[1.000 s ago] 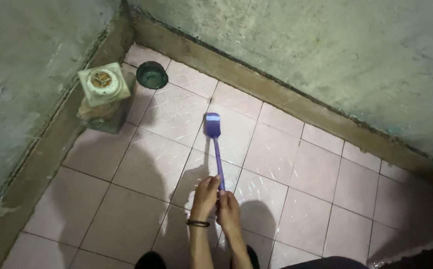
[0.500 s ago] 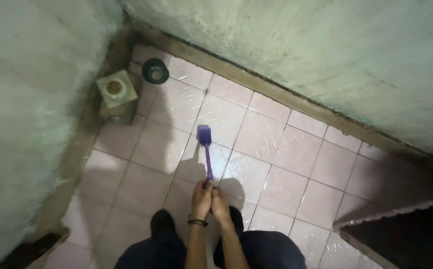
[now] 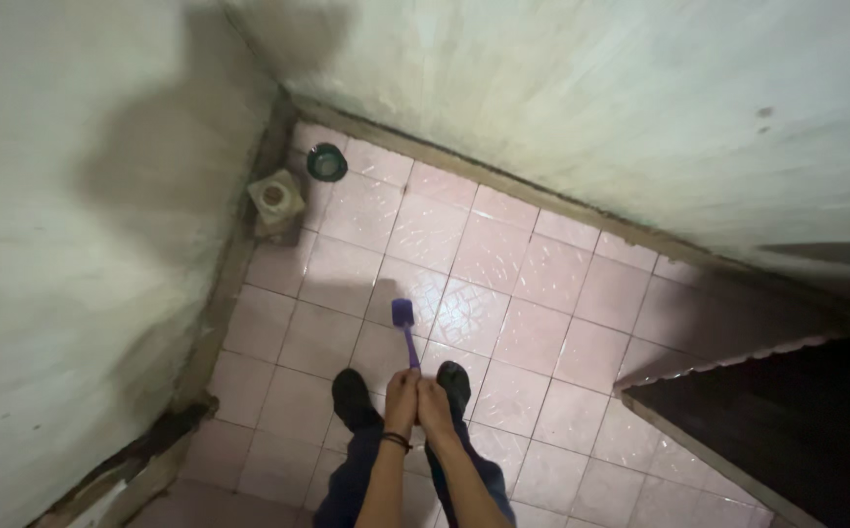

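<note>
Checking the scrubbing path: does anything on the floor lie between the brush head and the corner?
Nothing visible does. Both hands, left and right, grip the purple brush; bare pink tiles run from its head toward the corner. The square block and dark bowl sit in that corner.

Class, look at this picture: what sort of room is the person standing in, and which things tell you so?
Probably a bare washroom or utility corner: pink floor tiles, rough plastered walls meeting at a corner, and both hands gripping a purple long-handled brush against the floor.
</note>
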